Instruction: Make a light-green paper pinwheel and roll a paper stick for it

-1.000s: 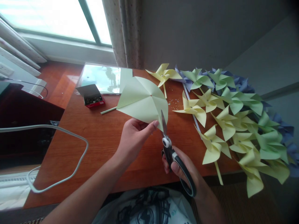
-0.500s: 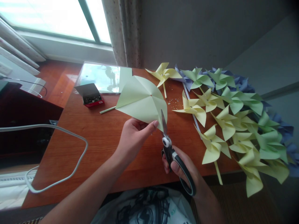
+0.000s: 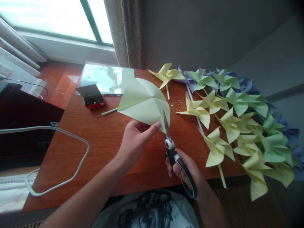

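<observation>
Home room: curtained window point(image 3: 59, 19), wooden desk point(image 3: 102, 139), paper pinwheels point(image 3: 237, 126).

Finished pinwheels point(image 3: 237, 123) heaped right; small box point(image 3: 92, 96) — straw point(image 3: 109, 111) beside it; white cable point(image 3: 47, 158).

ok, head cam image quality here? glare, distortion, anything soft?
Head view: window blown out to near white; its glare mirrors off the glossy sheet on the table; wide-angle bend curves the sill and wall lines; corners darken; left hand, scissors and green paper look sharp.
</observation>
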Demonstrator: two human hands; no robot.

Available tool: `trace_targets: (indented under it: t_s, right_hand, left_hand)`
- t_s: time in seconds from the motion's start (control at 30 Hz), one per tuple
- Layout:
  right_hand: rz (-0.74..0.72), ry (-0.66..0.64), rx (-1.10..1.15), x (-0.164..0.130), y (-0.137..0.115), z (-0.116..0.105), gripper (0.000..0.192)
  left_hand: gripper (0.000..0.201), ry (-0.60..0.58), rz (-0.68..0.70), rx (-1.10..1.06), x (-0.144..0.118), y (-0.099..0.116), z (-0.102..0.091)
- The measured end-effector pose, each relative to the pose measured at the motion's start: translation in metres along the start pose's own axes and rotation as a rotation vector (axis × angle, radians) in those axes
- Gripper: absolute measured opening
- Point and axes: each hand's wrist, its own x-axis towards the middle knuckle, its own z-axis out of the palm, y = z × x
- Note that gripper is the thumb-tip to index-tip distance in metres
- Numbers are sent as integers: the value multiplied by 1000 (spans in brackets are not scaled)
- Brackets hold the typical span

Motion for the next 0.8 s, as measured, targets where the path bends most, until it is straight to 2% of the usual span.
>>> trace_targets:
  t_s: [0.8]
  right_hand:
    - [8, 40, -23, 2, 4, 1, 51]
  left_hand:
    - [22, 54, -12, 52, 0, 0, -1]
